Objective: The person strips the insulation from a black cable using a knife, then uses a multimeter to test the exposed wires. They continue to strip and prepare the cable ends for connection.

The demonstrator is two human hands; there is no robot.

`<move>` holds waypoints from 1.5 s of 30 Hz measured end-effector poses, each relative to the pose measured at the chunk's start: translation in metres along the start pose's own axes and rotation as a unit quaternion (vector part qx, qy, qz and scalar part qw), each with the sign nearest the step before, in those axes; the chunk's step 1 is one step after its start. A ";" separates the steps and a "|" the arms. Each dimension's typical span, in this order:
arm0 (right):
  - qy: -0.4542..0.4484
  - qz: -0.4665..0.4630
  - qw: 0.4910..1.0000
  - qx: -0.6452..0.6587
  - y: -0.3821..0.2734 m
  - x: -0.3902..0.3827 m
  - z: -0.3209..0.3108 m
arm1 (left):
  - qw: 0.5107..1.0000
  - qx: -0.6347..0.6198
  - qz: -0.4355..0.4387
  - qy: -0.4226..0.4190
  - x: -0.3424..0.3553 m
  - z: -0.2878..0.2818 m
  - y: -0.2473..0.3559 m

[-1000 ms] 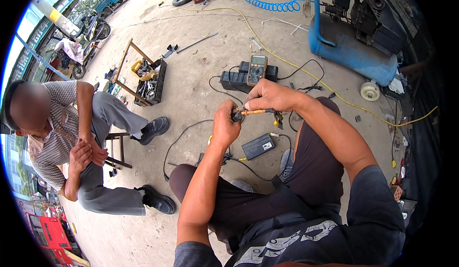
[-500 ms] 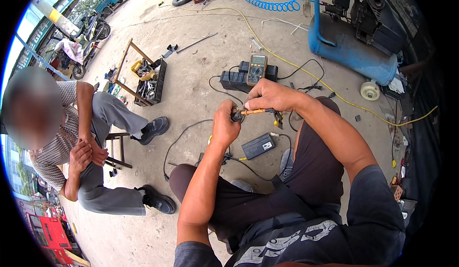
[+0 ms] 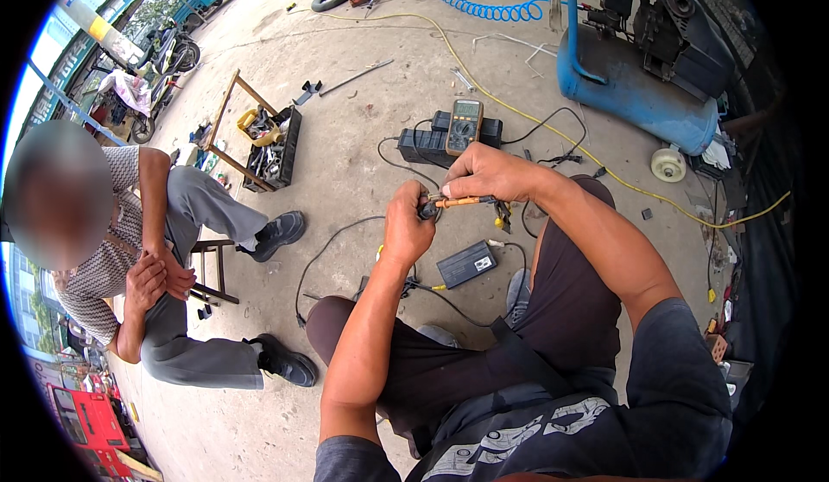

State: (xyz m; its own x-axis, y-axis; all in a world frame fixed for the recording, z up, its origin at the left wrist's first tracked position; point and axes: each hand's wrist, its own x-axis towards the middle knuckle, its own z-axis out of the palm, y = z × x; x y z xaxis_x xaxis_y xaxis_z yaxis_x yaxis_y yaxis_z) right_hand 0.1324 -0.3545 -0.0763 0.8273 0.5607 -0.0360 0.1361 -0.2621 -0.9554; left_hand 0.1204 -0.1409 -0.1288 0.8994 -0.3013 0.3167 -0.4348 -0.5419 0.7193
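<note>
My left hand point(image 3: 408, 225) is closed with its fingertips on a small dark plug-like piece point(image 3: 427, 210). Against it, my right hand point(image 3: 490, 174) pinches near the left end of a slim orange rod-like tool point(image 3: 465, 201); the exact contact is too small to make out. A black and yellow piece point(image 3: 503, 217) hangs below my right hand. Just beyond my hands, a multimeter point(image 3: 465, 126) with an orange-brown rim leans on black battery-like blocks point(image 3: 414, 147). Below them, a black charger-like box point(image 3: 467, 264) lies on the concrete between my feet, with cables around it.
To the left, another person point(image 3: 164, 283) sits on a low stool with hands together. Beyond stands a black crate point(image 3: 278, 158) of tools with a wooden frame. A blue air compressor point(image 3: 635, 85) is at the far right. A yellow hose point(image 3: 518, 113) crosses the floor.
</note>
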 end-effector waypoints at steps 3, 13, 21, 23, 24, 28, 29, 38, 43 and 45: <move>-0.001 -0.001 1.000 0.004 -0.001 0.000 0.000 | 1.000 -0.003 -0.004 0.000 0.000 0.000 0.001; 0.004 0.004 1.000 0.000 0.002 0.001 -0.001 | 1.000 0.002 0.003 0.000 0.000 -0.001 0.002; -0.001 0.004 1.000 -0.001 0.002 0.001 -0.001 | 1.000 0.000 0.004 0.002 -0.001 -0.001 0.000; 0.000 0.002 1.000 -0.003 0.002 0.001 -0.001 | 1.000 0.000 0.002 0.001 -0.001 -0.001 0.001; 0.000 0.002 1.000 -0.005 0.002 0.001 -0.001 | 1.000 0.001 0.002 0.001 -0.001 -0.001 0.001; -0.001 0.000 1.000 -0.009 0.003 0.002 -0.001 | 1.000 0.001 0.002 0.001 0.000 -0.001 0.002; -0.002 0.002 1.000 -0.010 0.002 0.002 -0.001 | 1.000 0.000 0.002 0.002 0.000 -0.001 0.002; 0.004 0.003 1.000 -0.007 -0.001 0.000 -0.001 | 1.000 0.001 0.004 0.000 -0.001 -0.001 0.000; 0.000 0.009 1.000 -0.016 0.001 0.000 -0.002 | 1.000 -0.001 0.001 0.000 -0.001 -0.001 0.002; 0.000 0.007 1.000 -0.019 0.002 0.000 -0.002 | 1.000 -0.001 0.000 0.000 0.000 -0.001 0.002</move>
State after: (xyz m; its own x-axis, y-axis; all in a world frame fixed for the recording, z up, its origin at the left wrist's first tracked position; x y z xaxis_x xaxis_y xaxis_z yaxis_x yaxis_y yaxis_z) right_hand 0.1343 -0.3565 -0.0778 0.8289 0.5571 -0.0499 0.1443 -0.2992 -0.9432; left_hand 0.1192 -0.1412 -0.1274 0.8990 -0.3021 0.3170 -0.4354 -0.5399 0.7203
